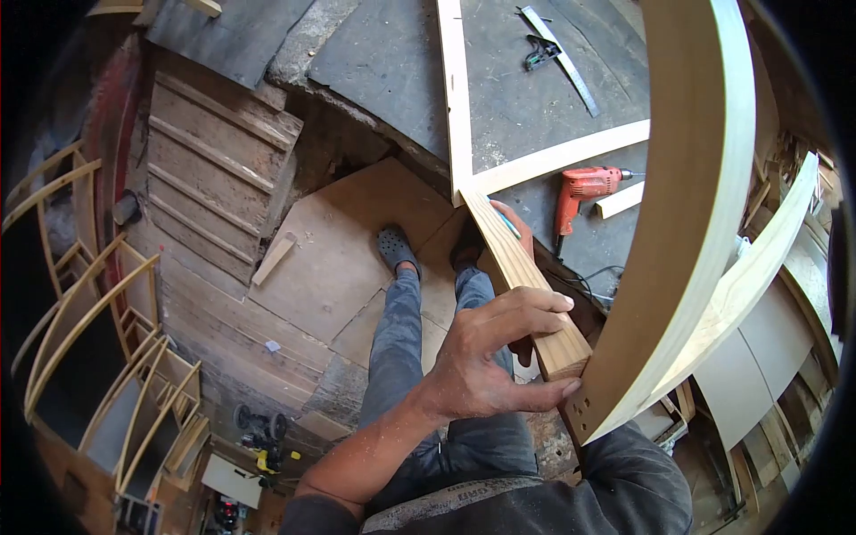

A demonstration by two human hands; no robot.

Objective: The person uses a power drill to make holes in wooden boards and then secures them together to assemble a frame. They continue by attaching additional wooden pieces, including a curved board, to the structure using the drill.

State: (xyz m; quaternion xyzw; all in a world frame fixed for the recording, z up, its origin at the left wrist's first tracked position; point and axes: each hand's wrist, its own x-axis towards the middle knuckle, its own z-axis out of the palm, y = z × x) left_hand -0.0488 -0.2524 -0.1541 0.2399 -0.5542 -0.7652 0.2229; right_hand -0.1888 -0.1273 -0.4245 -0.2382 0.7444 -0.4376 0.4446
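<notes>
My left hand [499, 352] is closed round the near end of a straight wooden bar [513, 254], fingers over its top and thumb at its end. That end meets the lower tip of a wide curved board [687, 214], which rises on the right and has small notches near its tip. My right hand [522, 230] is behind the bar, mostly hidden, with a thin blue pen [509, 225] at its fingers along the bar's edge. The bar's far end reaches a joint with a long pale strip [455, 89] and a curved strip [571, 153].
On the dark work surface lie a red power drill [584, 189], a combination square [560, 58] and a short offcut [620, 201]. Another curved strip [749, 276] extends right. Curved wooden frames [89, 312] stand at the left. A wood piece [274, 259] lies on the floor.
</notes>
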